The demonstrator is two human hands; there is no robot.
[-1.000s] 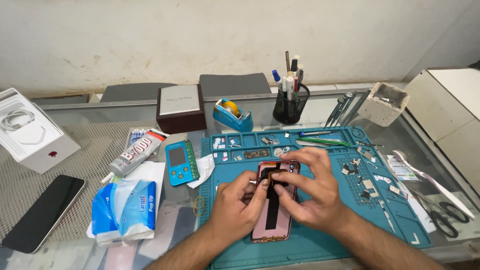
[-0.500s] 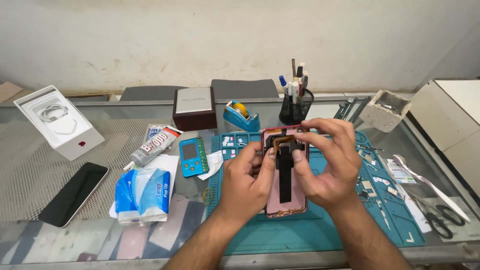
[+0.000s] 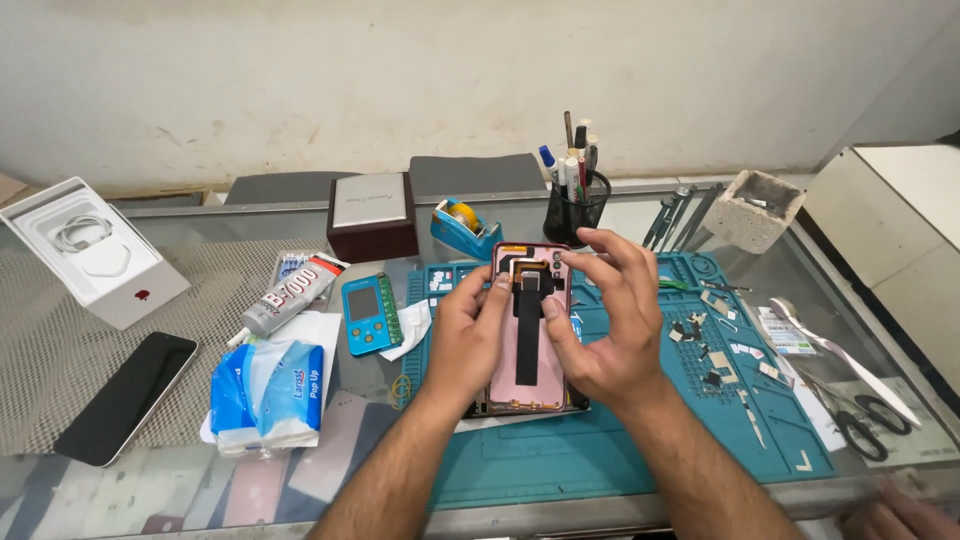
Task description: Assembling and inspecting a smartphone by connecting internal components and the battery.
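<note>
Both hands hold an opened pink phone housing above the teal work mat.

The left hand [image 3: 470, 335] clasps the pink phone housing [image 3: 530, 335] along its left edge; the right hand [image 3: 610, 320] props the right side, fingers loosely spread, over the teal mat [image 3: 640, 440].

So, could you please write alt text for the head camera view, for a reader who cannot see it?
Two bare hands, the left hand and the right hand, hold an opened pink phone shell with a black strip inside, above a teal repair mat. On the glass table lie a tissue pack, a glue tube and a dark phone.
</note>
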